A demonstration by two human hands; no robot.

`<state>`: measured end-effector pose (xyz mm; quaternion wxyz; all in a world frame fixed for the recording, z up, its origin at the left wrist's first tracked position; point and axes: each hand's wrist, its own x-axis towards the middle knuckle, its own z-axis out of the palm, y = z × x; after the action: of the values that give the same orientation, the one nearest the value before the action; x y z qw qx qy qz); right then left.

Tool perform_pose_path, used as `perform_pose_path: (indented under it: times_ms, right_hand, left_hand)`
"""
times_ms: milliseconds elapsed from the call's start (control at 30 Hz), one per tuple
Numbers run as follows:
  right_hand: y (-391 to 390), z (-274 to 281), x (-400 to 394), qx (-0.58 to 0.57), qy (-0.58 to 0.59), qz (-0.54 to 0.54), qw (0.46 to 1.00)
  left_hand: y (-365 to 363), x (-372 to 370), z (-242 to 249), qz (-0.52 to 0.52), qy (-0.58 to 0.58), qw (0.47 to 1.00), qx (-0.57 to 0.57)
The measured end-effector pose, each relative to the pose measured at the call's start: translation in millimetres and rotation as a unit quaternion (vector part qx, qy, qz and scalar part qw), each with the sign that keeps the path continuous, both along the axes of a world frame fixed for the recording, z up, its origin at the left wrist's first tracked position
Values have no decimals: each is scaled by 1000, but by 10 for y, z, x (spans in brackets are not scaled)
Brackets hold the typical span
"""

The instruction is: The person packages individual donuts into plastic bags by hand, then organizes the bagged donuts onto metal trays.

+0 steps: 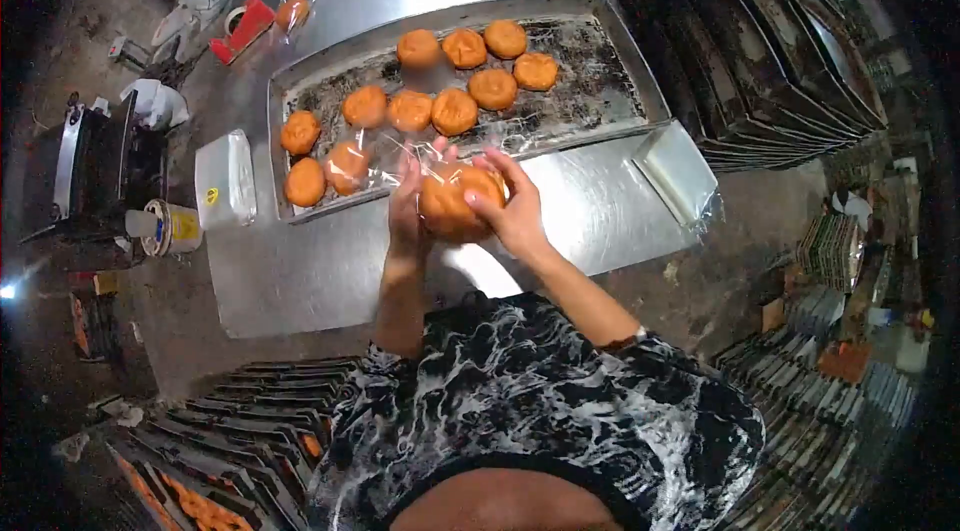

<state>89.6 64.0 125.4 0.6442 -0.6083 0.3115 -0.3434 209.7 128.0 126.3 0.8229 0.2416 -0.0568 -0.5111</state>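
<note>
At the far left, a yellow-labelled bucket (182,229) is standing beyond the table's (290,291) edge. Next, a left stack of clear bags (226,176) is lying beside the baking tray (282,213), and a red tape dispenser (240,31) is sitting farther back, near a wrapped bun (292,13). Round golden-brown buns (411,111) are resting across the tray's scorched bottom. At the tray's near edge, the left hand (406,206) is curling against the left side of a bagged bun (455,206), held above the table, while the right hand (518,216) is gripping its right side, thumb lying over the front. Farther right, another bag stack (675,171) is lying by the tray's corner, and dark stacked trays (740,51) are standing beyond.
</note>
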Motion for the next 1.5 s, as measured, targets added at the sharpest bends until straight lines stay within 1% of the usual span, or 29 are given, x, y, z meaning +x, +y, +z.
perform_pose_path:
  times_ms: [67,100,200,267,333,400,467,533,567,600,667,733,767,800,833,867,933,967,1000,1067,1100,1133,1167,1200,1267,1333,1400,1467,1500]
  right_hand:
    - [-108,-150,-80,11,-38,-35,999]
    - [-229,-156,-84,-52,11,-76,996]
    - [-293,-120,73,-111,-21,-280,953]
    - [-43,-103,86,-117,-6,-148,982]
    - [97,-299,1,-130,-22,-112,985]
    - [62,-157,50,-70,-36,-130,988]
    - [-98,-238,222,-78,-54,-127,987]
    - [-226,-277,359,-103,-72,-128,984]
    - [-244,-301,405,-87,-70,-97,989]
    - [-240,-371,458,-69,-66,-63,993]
    - [-249,-483,409,-161,-25,-49,985]
    - [-212,-304,181,-84,-17,144,986]
    - [-451,-534,194,-284,173,109,937]
    - [-695,-135,200,-215,276,148,925]
    - [-1043,-222,399,-309,281,128,900]
    - [-1111,68,565,-325,282,76,899]
    - [-1141,450,847,-358,278,21,891]
    - [-1098,408,918,-420,119,-9,899]
    - [-1030,352,953,-466,-46,-38,883]
    - [-649,165,395,-338,58,113,932]
    - [-478,-110,44,-184,99,161,965]
    - [-316,-520,-329,-60,237,172,954]
    - [-156,-719,-737,-46,285,208,934]
    - [-95,-1026,-1092,12,227,283,932]
    - [79,-856,-1255,-8,217,232,948]
    - [24,-763,-1120,12,281,150,948]
    - [-63,-756,-1100,30,197,130,971]
    - [1,-794,-1246,-17,230,165,959]
    - [94,-847,-1336,-76,270,108,954]
  left_hand:
    - [-27,16,-203,-7,-62,996,56]
    - [-16,-34,-228,-30,-89,993,64]
    - [-46,-163,-177,-51,-169,978,114]
    - [-36,-191,-73,21,-89,986,136]
    - [-151,-111,-242,44,-152,980,118]
    - [-204,-198,-199,127,-57,987,77]
    - [-150,-315,-305,98,-114,980,131]
    - [-243,-345,-619,43,-130,988,73]
    - [-279,-514,-210,69,-79,989,106]
    - [-236,-415,-290,63,-78,989,107]
    - [-129,-109,-514,-72,23,980,185]
    - [-31,-97,-602,-92,36,977,191]
    - [-57,-170,-1016,-186,-80,964,175]
    - [-106,-298,-1250,-275,-193,929,153]
    - [-9,-518,-1214,-282,-399,861,138]
    - [76,-742,-1167,-273,-589,752,115]
    - [-58,-941,-1222,-199,-751,626,62]
    - [-89,-995,-1336,-146,-790,594,43]
    - [-133,-1021,-1880,-153,-829,535,57]
    - [-163,-893,-2021,-237,-799,547,80]
    - [-182,-831,-2205,-153,-822,548,17]
    - [-100,-855,-1765,-89,-679,718,128]
    - [-120,-713,-1778,-163,-704,684,100]
    - [-170,-577,-1776,-236,-723,645,74]
    - [-173,-539,-1351,-234,-627,728,149]
    - [-154,-697,-1287,-212,-583,778,96]
    - [-162,-793,-956,-262,-605,750,51]
    - [-55,-846,-1094,-231,-595,766,77]
    - [-3,-867,-1213,-216,-589,773,97]
